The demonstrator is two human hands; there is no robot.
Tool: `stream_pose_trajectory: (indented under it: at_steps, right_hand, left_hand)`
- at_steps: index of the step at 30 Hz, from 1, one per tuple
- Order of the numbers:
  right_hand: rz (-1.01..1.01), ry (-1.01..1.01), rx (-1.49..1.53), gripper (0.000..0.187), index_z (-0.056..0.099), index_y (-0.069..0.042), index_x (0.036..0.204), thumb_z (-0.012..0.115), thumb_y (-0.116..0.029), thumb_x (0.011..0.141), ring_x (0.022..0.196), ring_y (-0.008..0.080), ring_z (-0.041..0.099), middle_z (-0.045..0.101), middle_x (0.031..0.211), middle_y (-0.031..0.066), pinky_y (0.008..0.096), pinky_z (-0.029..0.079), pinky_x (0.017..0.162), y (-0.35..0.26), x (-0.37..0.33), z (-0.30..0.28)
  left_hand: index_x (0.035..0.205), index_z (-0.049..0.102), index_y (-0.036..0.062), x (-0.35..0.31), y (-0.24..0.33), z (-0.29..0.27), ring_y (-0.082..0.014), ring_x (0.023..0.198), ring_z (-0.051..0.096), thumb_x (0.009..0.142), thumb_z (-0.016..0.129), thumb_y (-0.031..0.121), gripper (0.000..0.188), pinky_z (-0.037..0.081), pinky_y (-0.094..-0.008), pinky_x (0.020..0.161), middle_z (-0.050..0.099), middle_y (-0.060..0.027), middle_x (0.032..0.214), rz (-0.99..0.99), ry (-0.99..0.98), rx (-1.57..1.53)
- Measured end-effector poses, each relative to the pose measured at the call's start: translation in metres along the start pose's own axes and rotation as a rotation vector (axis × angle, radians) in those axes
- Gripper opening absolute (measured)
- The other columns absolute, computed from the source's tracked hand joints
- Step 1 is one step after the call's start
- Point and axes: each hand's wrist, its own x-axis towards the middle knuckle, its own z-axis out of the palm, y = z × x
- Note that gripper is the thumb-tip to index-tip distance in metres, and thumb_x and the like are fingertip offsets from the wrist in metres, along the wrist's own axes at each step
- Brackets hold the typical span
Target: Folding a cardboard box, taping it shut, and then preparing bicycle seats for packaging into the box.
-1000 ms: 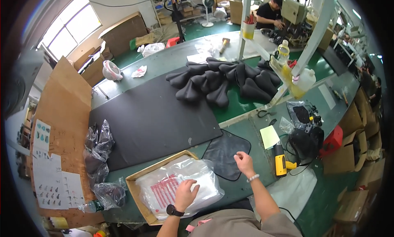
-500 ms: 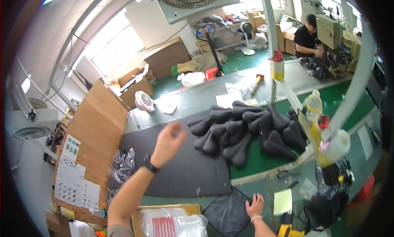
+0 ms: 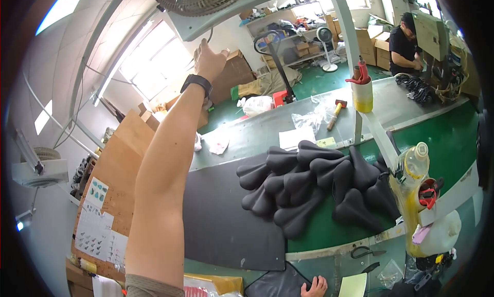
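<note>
My left hand (image 3: 210, 63) is raised high at arm's length, just under the box fan (image 3: 216, 9) that hangs at the top. Its fingers point up beside a short dark cord (image 3: 211, 34) below the fan. The thumb stands apart; whether the fingertips touch the cord I cannot tell. Low at the front, my right hand (image 3: 315, 286) lies with fingers spread on the edge of a flat black fabric piece (image 3: 280, 282). Beyond it, several black bicycle saddle covers (image 3: 293, 186) lie heaped on the bench, partly on a dark mat (image 3: 226, 209).
Scissors (image 3: 366, 252) and a yellow paper pad (image 3: 353, 285) lie right of my right hand. A metal post (image 3: 343, 19) carries a yellow cup (image 3: 363, 96); bottles (image 3: 414, 163) stand at the right. A hammer (image 3: 337, 114) lies behind the saddle covers. Another person (image 3: 404, 47) works at far right.
My left hand has risen from above the mat to the fan's underside. The view has tilted upward. My right hand stays on the black fabric piece.
</note>
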Motion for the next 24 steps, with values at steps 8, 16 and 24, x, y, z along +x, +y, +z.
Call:
stream_pose_trajectory:
  at_steps: [8, 16, 24]
  right_hand:
    - [-0.016, -0.001, -0.024, 0.05, 0.059, -0.001, 0.121, 0.071, -0.033, 0.083, 0.119, 0.0388, 0.053, 0.057, 0.127, 0.0192, 0.0501, 0.044, 0.101, -0.002, -0.004, -0.002]
    - [-0.031, 0.035, -0.045, 0.049, 0.06, -0.001, 0.119, 0.069, -0.033, 0.084, 0.12, 0.0392, 0.053, 0.056, 0.128, 0.019, 0.0506, 0.043, 0.101, 0.0, -0.008, -0.003]
    - [-0.044, 0.066, -0.016, 0.047, 0.06, 0.0, 0.117, 0.07, -0.029, 0.082, 0.117, 0.0393, 0.053, 0.057, 0.124, 0.0194, 0.05, 0.044, 0.099, -0.001, -0.008, -0.006]
  left_hand:
    - [0.109, 0.067, 0.0057, 0.013, 0.001, -0.015, -0.0431, 0.103, 0.062, 0.097, 0.049, 0.034, 0.036, 0.046, -0.052, 0.092, 0.067, -0.0234, 0.108, -0.013, 0.215, 0.004]
    - [0.105, 0.067, 0.0068, 0.043, 0.025, -0.164, -0.0452, 0.101, 0.063, 0.097, 0.043, 0.033, 0.037, 0.048, -0.0511, 0.09, 0.068, -0.0251, 0.102, 0.103, 0.306, 0.049]
    - [0.108, 0.07, 0.0081, 0.123, 0.054, -0.236, -0.0299, 0.093, 0.068, 0.095, 0.049, 0.032, 0.035, 0.051, -0.0397, 0.08, 0.071, -0.0166, 0.098, -0.163, 0.322, -0.101]
